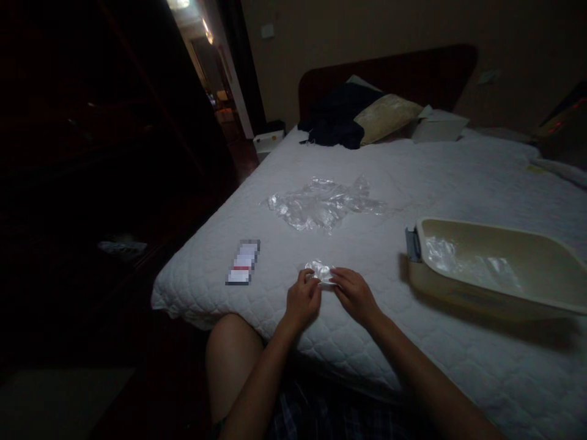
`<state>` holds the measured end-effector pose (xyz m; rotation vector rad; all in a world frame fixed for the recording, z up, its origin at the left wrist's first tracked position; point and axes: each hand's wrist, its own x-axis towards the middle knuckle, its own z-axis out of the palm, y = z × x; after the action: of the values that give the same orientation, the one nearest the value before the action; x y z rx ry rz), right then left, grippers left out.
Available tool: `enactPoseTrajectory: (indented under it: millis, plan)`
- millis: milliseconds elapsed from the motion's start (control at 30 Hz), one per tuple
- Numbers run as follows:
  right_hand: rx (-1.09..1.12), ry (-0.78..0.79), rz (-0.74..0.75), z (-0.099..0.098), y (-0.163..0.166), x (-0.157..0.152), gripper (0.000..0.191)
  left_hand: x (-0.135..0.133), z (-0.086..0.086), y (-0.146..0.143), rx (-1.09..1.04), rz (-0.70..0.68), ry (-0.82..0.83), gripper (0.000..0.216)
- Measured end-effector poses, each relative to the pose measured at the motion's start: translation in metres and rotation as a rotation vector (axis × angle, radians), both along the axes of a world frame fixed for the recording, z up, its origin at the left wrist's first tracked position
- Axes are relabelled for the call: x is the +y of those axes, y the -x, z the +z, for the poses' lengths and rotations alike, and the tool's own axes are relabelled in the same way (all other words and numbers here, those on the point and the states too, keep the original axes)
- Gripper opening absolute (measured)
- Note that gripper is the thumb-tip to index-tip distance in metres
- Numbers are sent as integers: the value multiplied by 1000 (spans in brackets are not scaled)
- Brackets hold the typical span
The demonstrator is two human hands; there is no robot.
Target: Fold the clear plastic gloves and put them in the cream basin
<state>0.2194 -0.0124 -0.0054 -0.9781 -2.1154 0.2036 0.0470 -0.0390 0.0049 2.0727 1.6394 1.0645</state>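
Evidently, both hands are working close together: the left hand [304,299] is pinching one side of a small clear plastic piece [323,271], and the right hand [358,296] is gripping the opposite side with its fingertips. The plastic piece is sitting directly between them, just over or on the quilted bed cover [275,256]; contact with the cloth is not showing clearly.

Judging by its bright, crinkled sheen, it is looking like thin film, so it is probably weighing almost nothing, bending at the slightest push and sliding easily under dry skin. Tearing seems possible if the hands are pulling hard; springing loose seems likelier if either is letting go. The surest hold is probably falling at the two opposite edges, where the fingertips are pressing.

Beyond both hands, a wrinkled plastic sheet [316,206] is lying loose. To the right of the right hand, a cream tub [452,293] is holding more shiny plastic [481,269]; left of the left hand, a phone-like object [243,263] is lying flat.
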Motion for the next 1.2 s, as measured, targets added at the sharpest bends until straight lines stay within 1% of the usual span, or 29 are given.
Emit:
enactPoseTrajectory:
  millis: [100,200,300,400,533,633,767,867,933,1067,1200]
  plan:
    - [33,31,10,-2,0,0,18,4,-3,5,-215,-42,32,20]
    - [82,100,-37,0,1,-2,15,8,-7,10,-535,-50,122,25]
    - [183,208,-124,9,2,-3,13,9,-9,14,-832,-48,210,30]
    - [327,350,-163,22,-1,-6,15,10,-9,16,-965,-48,233,31]
    - [501,559,-96,37,-14,-8,22,10,-11,17,-978,-41,242,32]
    - [596,648,-75,49,-32,-9,27,10,-12,18,-963,-33,243,34]
    - [638,665,-144,72,-63,-17,31,10,-11,19,-964,-19,262,37]
    - [697,668,-193,96,-90,-28,32,9,-11,18,-971,-10,246,34]
    - [727,662,-205,113,-111,-35,31,9,-11,17,-992,11,282,32]
    - [684,614,-288,143,-164,-40,32,11,-16,18,-1015,32,338,34]
    - [664,650,-357,162,-226,-34,34,13,-24,21,-998,50,376,36]
